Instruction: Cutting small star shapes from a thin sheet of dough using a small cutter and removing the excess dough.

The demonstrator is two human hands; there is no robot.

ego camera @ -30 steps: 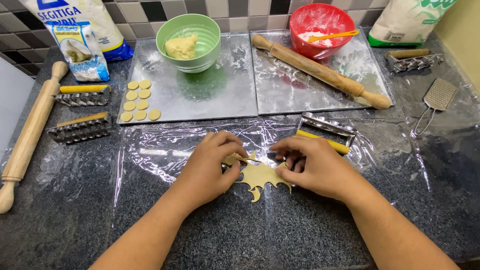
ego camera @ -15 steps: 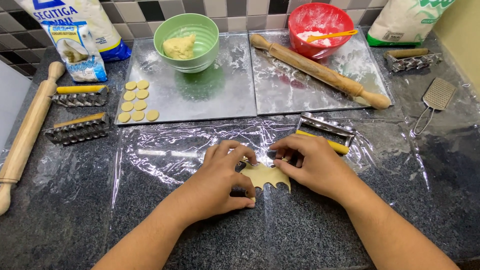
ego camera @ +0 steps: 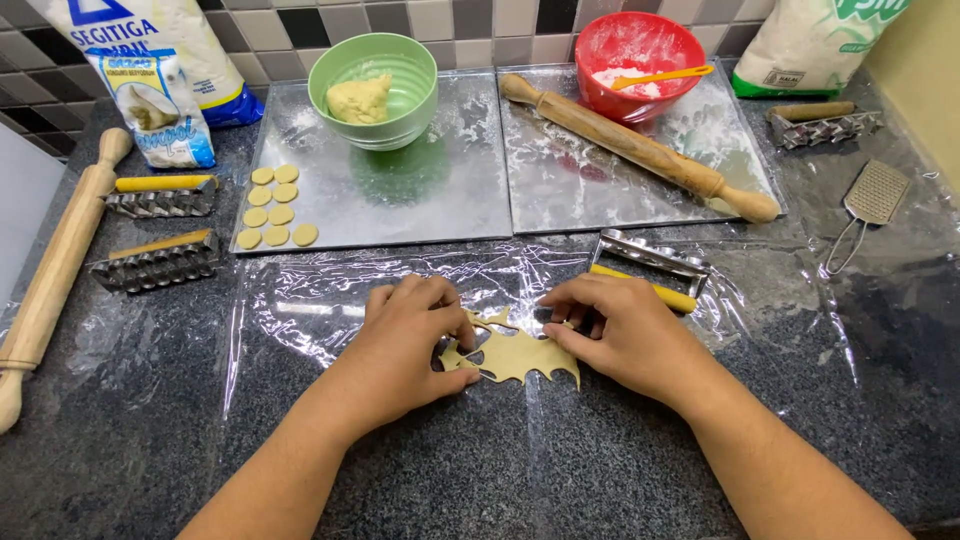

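My left hand point(ego camera: 405, 345) has slid in since a moment ago and now pinches the left edge of the dough point(ego camera: 520, 355), which lies on the film point(ego camera: 300, 300) on the counter point(ego camera: 120, 420). My right hand point(ego camera: 620, 335) presses its far edge, fingers together (the scrap looks gathered in, less spread).

home kitchen | tiled wall point(ego camera: 400, 15) | granite counter point(ego camera: 130, 400) | rolling pin point(ego camera: 640, 148)

one head view, looking steeply down, close over the dark counter point(ego camera: 130, 420), probably facing the tiled wall point(ego camera: 470, 20).
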